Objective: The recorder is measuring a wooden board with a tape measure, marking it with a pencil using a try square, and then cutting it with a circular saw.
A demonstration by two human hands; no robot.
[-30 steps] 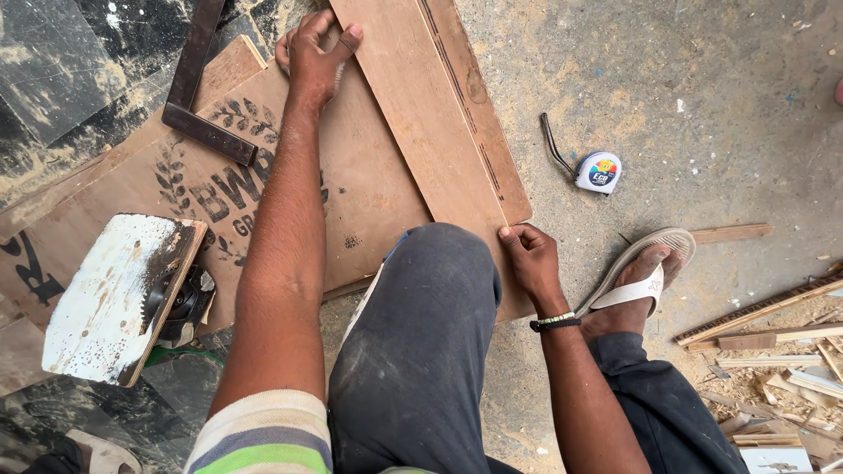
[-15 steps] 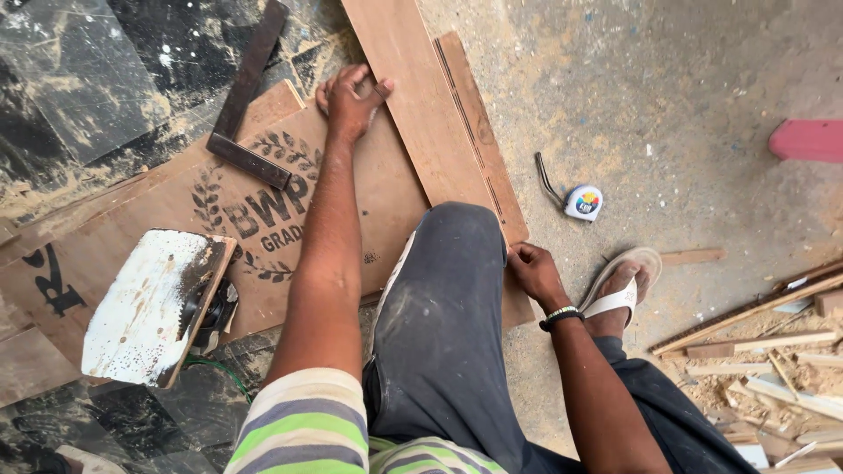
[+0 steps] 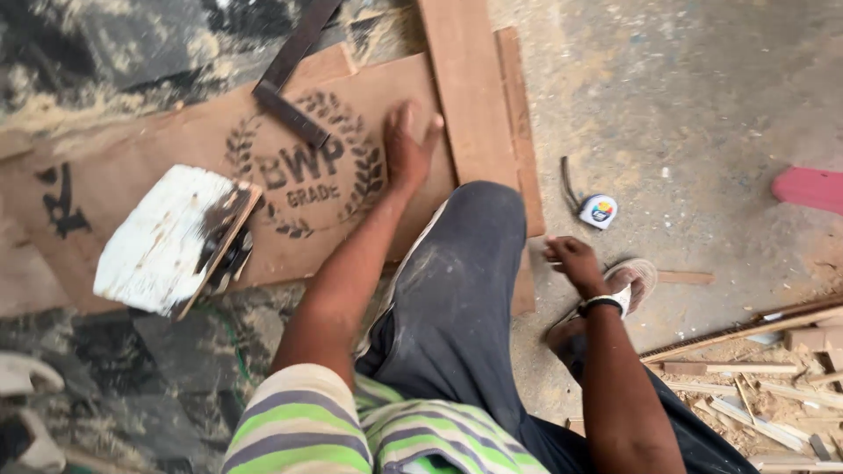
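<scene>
L hand (image 3: 406, 149) was laid flat, fingers spread, on the plywood sheet (image 3: 211, 145) beside the long wooden plank (image 3: 470, 96); nothing was gripped. R hand (image 3: 572, 262) was held loosely curled and empty above the floor, near the plank's lower end w/ the tape measure (image 3: 600, 211) just beyond. A steel square (image 3: 294, 83) and a white-based power saw (image 3: 180, 237) were left on the sheet, untouched. No pencil line or cut could be made out on the plank, so marking and sawing were judged yet to be done.
</scene>
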